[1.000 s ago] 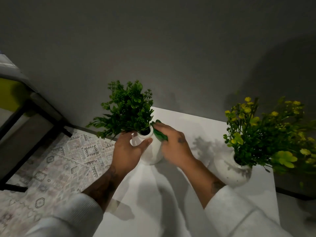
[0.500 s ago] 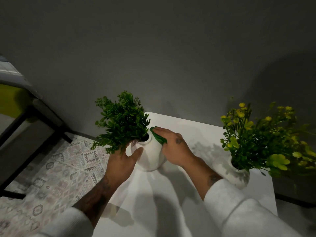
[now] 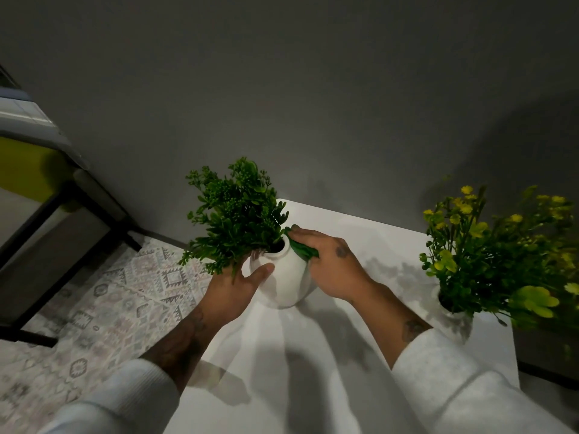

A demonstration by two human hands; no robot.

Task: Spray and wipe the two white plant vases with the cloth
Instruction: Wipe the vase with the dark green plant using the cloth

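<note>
My left hand (image 3: 232, 288) grips the upright vase (image 3: 286, 286), neck up, on the table (image 3: 385, 242); my right hand (image 3: 336, 266) presses the cloth (image 3: 302, 249) against it, fingers flat.

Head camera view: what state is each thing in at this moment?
white vase, on the table, gripped at its side, cloth against its neck.
green cloth, pressed onto the white vase, mostly hidden under fingers.
left hand, holds the white vase.
right hand, presses the green cloth.
second vase, standing at the table's right, untouched.
</note>
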